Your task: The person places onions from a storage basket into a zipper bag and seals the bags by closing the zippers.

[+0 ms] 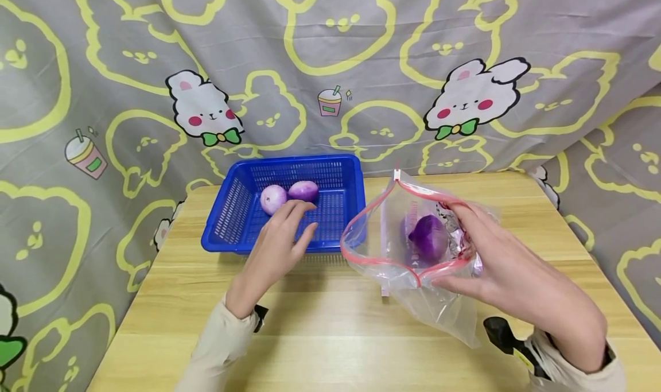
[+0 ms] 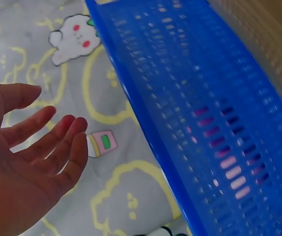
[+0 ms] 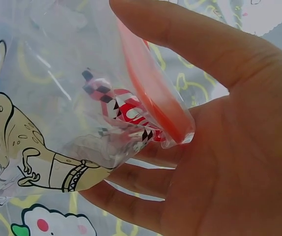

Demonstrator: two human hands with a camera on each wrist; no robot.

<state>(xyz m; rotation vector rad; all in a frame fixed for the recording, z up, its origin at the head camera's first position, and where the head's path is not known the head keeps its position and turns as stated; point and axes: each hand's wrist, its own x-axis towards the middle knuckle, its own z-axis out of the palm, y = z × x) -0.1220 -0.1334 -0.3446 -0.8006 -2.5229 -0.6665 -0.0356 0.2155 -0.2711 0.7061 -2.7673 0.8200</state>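
My left hand [image 1: 276, 237] hovers over the front part of a blue plastic basket [image 1: 227, 217], its fingers loosely bent and nothing between them. Just past the fingertips, a pale purple onion [image 1: 273, 199] and a darker purple onion [image 1: 303, 191] lie side by side in the basket. To the right, my right hand [image 1: 496, 260] holds a clear zip bag [image 1: 444, 306] by its red-trimmed mouth, which gapes wide. Inside the bag is a deep purple onion [image 1: 432, 237]. In the right wrist view, printed cartoon figures [image 3: 57, 164] show on the bag, its red zip strip [image 3: 155, 93] lying between thumb and fingers.
Everything stands over a light wooden table [image 1: 320, 346]. Behind it hangs a grey cloth [image 1: 372, 82] with yellow outlines and white rabbits. The basket's slotted wall [image 2: 180, 118] fills the right side of the left wrist view.
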